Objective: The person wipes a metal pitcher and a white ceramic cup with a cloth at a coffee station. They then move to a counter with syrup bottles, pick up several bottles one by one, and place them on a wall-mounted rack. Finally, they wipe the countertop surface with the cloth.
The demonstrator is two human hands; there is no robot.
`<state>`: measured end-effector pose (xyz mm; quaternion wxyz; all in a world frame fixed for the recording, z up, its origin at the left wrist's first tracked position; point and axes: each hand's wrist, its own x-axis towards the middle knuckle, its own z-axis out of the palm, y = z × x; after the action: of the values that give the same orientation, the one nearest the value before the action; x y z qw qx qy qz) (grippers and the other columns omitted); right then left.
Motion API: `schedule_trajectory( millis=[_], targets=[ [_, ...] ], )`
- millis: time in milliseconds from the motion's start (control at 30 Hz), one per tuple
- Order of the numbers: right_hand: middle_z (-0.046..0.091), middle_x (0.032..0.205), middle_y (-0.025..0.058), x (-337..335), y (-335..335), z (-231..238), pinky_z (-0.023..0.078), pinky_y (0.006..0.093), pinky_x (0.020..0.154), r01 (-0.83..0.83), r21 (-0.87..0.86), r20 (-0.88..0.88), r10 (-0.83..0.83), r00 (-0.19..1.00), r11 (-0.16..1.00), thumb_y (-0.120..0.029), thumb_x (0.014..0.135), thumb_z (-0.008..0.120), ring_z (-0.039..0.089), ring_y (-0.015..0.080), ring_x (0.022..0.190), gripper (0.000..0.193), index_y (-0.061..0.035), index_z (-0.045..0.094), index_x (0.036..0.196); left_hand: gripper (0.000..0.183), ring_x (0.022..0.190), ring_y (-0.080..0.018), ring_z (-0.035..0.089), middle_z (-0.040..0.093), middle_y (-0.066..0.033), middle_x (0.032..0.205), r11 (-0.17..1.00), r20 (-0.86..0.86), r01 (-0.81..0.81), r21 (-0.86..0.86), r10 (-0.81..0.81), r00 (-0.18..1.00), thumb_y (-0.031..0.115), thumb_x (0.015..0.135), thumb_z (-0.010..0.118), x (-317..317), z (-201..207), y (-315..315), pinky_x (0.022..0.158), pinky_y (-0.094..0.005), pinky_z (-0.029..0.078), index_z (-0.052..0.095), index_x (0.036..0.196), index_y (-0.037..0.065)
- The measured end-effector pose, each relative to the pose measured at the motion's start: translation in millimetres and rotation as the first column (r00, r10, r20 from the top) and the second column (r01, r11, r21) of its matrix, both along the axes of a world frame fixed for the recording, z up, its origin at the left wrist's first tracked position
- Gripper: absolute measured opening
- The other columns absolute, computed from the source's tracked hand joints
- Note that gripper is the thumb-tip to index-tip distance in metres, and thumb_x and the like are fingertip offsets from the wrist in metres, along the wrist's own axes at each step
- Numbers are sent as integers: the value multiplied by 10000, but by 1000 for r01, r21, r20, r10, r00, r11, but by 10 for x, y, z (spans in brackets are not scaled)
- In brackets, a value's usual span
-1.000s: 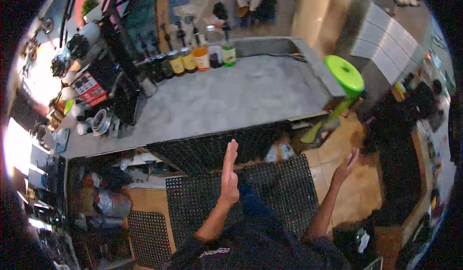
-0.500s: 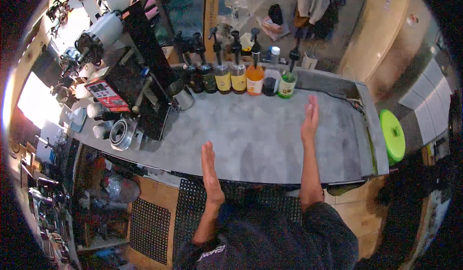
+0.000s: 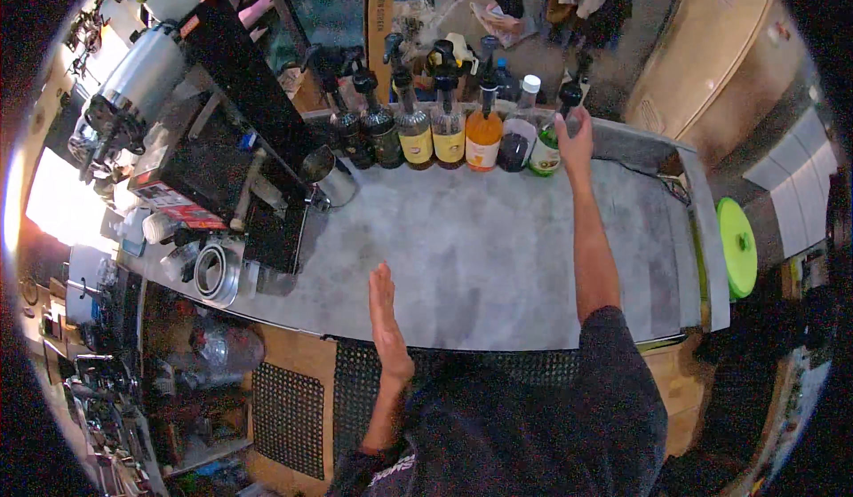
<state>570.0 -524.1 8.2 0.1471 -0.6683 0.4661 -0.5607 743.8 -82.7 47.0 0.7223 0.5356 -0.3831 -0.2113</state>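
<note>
My right hand (image 3: 575,138) reaches to the far side of the counter, thumb and fingers around the neck of a green pump bottle (image 3: 544,154) with a pale label. It is the rightmost of a row of bottles. Directly to its left stand a white-capped bottle with dark contents (image 3: 514,148) and an orange pump bottle (image 3: 482,140). Two pump bottles with yellow labels (image 3: 416,144) and two dark pump bottles (image 3: 382,142) continue the row leftward. Above the counter's near edge, my left hand (image 3: 386,319) holds nothing, its fingers stretched out and the palm turned inward.
Left of the bottles, a metal pitcher (image 3: 330,180) stands beside a black machine (image 3: 200,146). Round metal rings (image 3: 216,273) lie at the counter's left end. A raised grey ledge (image 3: 708,230) borders the counter (image 3: 444,257) on the right, with a lime-green lid (image 3: 737,246) beyond it.
My right hand has moved forward from above the counter to the green bottle's neck and closed around it. My left hand stays nearly in place. The view has shifted slightly.
</note>
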Motion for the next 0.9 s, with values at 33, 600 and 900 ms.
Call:
schedule_trajectory(
  millis=[33,600,900],
  targets=[
    [563,1263,258,14,-102,-68,401,404,1020,13,17,-36,-12,999,1000,-496,833,676,527,371,1208,751,39,478,1322,1004,1442,-321,203,229,-202,1543,1000,0,1,18,-1,1000,736,855,381,22,-29,22,1172,-481,123,165,1501,-1],
    [649,837,113,-982,1187,-127,468,341,728,115,-33,-33,-116,993,993,-302,855,705,601,225,787,344,-12,608,1013,990,1388,-349,319,334,-245,1482,919,18,395,5,-395,918,745,872,319,-47,-304,-166,1160,-484,170,256,1465,-45],
    [655,1020,169,-2677,3660,309,481,398,834,464,224,-68,-461,885,857,-365,830,701,629,299,950,469,-34,590,1142,933,1375,-374,333,332,-250,1479,585,19,809,-62,-810,587,696,899,333,-1553,-45,-220,1140,-482,222,240,1466,-39]
  ],
)
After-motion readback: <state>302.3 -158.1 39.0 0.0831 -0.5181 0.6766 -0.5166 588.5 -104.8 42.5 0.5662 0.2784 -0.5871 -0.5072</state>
